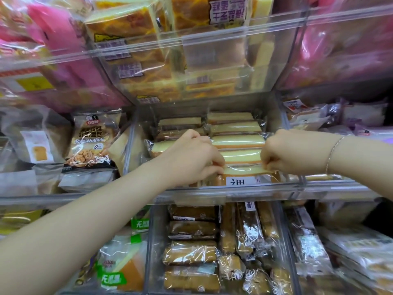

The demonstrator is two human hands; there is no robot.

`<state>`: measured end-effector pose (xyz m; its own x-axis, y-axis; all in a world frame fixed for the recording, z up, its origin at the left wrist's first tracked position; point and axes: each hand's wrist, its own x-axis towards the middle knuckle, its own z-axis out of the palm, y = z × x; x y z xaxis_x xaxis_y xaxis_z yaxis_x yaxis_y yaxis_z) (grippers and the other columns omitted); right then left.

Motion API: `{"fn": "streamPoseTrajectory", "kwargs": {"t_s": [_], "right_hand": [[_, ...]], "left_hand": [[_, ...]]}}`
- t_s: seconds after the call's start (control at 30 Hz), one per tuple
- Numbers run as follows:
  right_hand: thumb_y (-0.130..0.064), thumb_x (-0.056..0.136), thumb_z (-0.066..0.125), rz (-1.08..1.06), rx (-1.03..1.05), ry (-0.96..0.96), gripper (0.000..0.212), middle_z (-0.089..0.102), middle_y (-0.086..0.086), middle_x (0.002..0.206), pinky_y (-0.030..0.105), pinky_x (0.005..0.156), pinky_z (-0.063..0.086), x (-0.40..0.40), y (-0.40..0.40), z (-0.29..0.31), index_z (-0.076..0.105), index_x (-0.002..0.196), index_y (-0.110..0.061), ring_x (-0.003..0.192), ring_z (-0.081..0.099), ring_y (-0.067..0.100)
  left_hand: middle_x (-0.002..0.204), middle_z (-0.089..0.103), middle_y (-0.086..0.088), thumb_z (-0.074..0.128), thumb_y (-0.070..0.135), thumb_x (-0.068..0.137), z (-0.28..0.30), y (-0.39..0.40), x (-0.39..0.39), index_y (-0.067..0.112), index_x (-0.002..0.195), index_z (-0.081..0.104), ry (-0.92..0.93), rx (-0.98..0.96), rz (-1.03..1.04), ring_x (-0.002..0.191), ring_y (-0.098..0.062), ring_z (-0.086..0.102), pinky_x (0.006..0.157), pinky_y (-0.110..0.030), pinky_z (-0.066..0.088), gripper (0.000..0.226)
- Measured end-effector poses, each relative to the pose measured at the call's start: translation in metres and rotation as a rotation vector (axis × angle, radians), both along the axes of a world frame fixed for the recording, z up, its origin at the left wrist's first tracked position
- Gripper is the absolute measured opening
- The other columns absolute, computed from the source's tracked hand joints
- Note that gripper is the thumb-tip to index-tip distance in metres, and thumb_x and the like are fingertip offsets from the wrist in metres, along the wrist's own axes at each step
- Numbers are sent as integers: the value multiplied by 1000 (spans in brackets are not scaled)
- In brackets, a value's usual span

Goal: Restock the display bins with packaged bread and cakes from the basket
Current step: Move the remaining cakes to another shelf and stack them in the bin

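Note:
A clear display bin [212, 191] on the middle shelf holds rows of pale yellow cake slices in clear wrappers. The frontmost wrapped cake slice [244, 171] stands on edge right behind the bin's front wall. My left hand [191, 158] grips its left end with curled fingers. My right hand [282, 154] pinches the wrapper at its right end; a thin bracelet is on that wrist. Several more cake slices [236, 141] lie stacked behind it. No basket is in view.
Above, a clear bin [191, 50] holds orange-brown toast packs, with pink packages [63, 39] at both sides. A Rye Walnuts bread bag [91, 141] stands in the bin to the left. Below, a bin [212, 241] holds brown wrapped cakes, and green-labelled packs [119, 271] sit at the lower left.

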<state>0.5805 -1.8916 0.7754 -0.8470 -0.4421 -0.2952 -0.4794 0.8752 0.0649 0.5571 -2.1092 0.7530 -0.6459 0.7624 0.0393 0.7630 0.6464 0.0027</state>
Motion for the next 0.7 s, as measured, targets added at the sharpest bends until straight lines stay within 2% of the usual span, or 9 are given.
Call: {"fn": "streamPoseTrajectory", "kwargs": {"t_s": [0.1, 0.17, 0.23, 0.3, 0.33, 0.43, 0.5, 0.6, 0.7], "right_hand": [[-22, 92, 50, 4, 22, 4, 19, 60, -8, 80, 27, 70, 50, 0, 0, -3, 63, 80, -28, 76, 60, 15], [-24, 93, 48, 27, 42, 31, 29, 50, -11, 69, 23, 63, 42, 3, -1, -5, 50, 64, -26, 67, 52, 12], [-26, 94, 46, 64, 53, 61, 34, 47, -9, 69, 23, 65, 41, 9, -1, -7, 42, 60, -26, 70, 50, 14], [-27, 92, 49, 95, 11, 106, 20, 49, -7, 84, 26, 76, 46, 12, 2, -3, 55, 73, -29, 84, 53, 16], [-28, 90, 52, 93, -17, 137, 12, 47, -9, 92, 27, 80, 46, 12, 5, 1, 63, 88, -32, 89, 52, 15], [-32, 86, 55, 51, -115, 261, 23, 50, -13, 99, 28, 84, 45, 2, 12, 13, 66, 107, -33, 90, 51, 13], [-40, 86, 55, 57, -70, 286, 25, 61, -11, 102, 28, 88, 43, -3, 11, 15, 65, 108, -33, 99, 55, 17], [-59, 82, 53, 63, 15, 200, 31, 60, -16, 96, 27, 98, 35, -6, 10, 4, 61, 104, -39, 106, 48, 15], [-61, 76, 56, 86, -9, 167, 23, 56, -18, 89, 28, 100, 31, -4, 11, -6, 57, 85, -40, 96, 43, 11]], "left_hand": [[97, 51, 15, 50, 43, 95, -2, -2, 2, 35, 112, 68, 18, -21, 9, 100, -8, 43, 97, -31, 24, 26], [97, 54, 15, 49, 41, 96, -1, 0, 3, 35, 112, 68, -3, -61, 8, 101, -9, 44, 102, -34, 23, 26], [98, 57, 15, 50, 41, 96, 2, 3, 2, 35, 110, 70, -45, -98, 2, 101, -9, 45, 104, -35, 22, 25], [94, 58, 18, 53, 42, 93, 9, 4, 0, 33, 108, 71, -120, -81, 11, 97, -5, 49, 102, -33, 27, 24], [92, 58, 19, 55, 42, 92, 13, 3, -2, 32, 108, 70, -169, -26, 31, 94, -3, 51, 98, -31, 34, 23], [95, 59, 17, 59, 40, 90, 22, 3, -7, 30, 106, 70, -141, 119, 99, 90, -3, 56, 88, -31, 47, 21], [93, 62, 14, 58, 48, 89, 21, 6, -9, 29, 97, 71, -72, 82, 86, 88, -6, 58, 90, -34, 46, 24], [91, 57, 14, 43, 73, 79, 13, 7, -3, 32, 91, 71, -51, -9, 50, 90, -6, 50, 95, -33, 35, 52], [95, 47, 13, 50, 67, 79, -2, 2, 3, 33, 90, 69, 16, -11, -25, 98, -9, 41, 102, -33, 24, 42]]}}
